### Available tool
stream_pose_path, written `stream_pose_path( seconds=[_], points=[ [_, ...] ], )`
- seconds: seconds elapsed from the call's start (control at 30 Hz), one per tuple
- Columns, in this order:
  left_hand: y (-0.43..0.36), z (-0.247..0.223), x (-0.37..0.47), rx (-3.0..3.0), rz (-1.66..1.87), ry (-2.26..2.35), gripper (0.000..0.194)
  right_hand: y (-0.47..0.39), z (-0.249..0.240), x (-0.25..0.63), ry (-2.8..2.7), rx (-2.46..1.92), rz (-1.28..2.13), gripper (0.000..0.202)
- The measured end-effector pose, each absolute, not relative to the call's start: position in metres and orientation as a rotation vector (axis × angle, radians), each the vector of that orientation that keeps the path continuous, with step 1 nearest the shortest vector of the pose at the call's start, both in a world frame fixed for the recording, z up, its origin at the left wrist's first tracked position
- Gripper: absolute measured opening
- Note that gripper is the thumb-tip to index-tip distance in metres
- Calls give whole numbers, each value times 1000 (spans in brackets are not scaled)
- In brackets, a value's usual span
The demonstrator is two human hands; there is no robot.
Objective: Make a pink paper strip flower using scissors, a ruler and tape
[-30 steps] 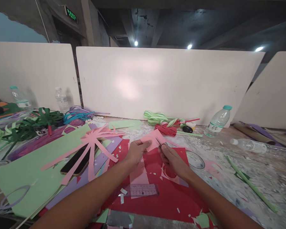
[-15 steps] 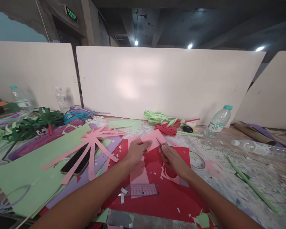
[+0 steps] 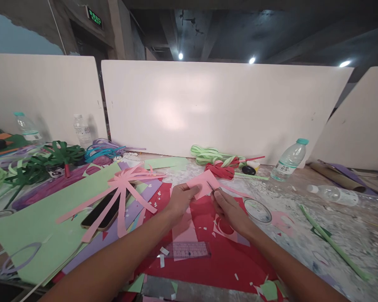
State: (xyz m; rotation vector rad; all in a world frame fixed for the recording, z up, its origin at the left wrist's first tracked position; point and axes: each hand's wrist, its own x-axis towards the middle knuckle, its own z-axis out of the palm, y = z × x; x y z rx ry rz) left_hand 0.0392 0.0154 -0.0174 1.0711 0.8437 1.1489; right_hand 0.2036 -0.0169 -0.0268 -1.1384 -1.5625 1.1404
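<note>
My left hand (image 3: 183,199) pinches the left edge of a small pink paper (image 3: 203,181), held above the table. My right hand (image 3: 225,205) is closed round a pair of scissors (image 3: 210,186); their blades lie at the pink paper and the handles are mostly hidden in my fingers. Beneath both hands lies red paper (image 3: 220,268), with a pink strip (image 3: 185,228) and a clear ruler (image 3: 192,249) on it. Left of my left hand, a pink fringed paper (image 3: 122,182) spreads its strips over a phone (image 3: 102,209).
Green paper (image 3: 50,218) covers the left side. A tape roll (image 3: 258,210) sits right of my right hand. Bottles stand at the back, one (image 3: 290,161) at the right; another (image 3: 334,194) lies down. White panels (image 3: 223,105) rise behind.
The red paper's upper right part, beside my right hand, now sits lower and shows less, leaving more of the tape roll visible. My hands, the scissors and the pink paper have barely moved.
</note>
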Motion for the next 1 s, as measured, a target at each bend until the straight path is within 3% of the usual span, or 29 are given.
stream_pose_path(
  seconds=[0.6,1.0],
  points=[
    [8,-8,42,1037,1127,890,45,-21,-19,200,-1425,-1198,1258,47],
    [9,-10,43,1066,1084,890,46,-21,-16,198,-1480,-1208,1146,48]
  ],
)
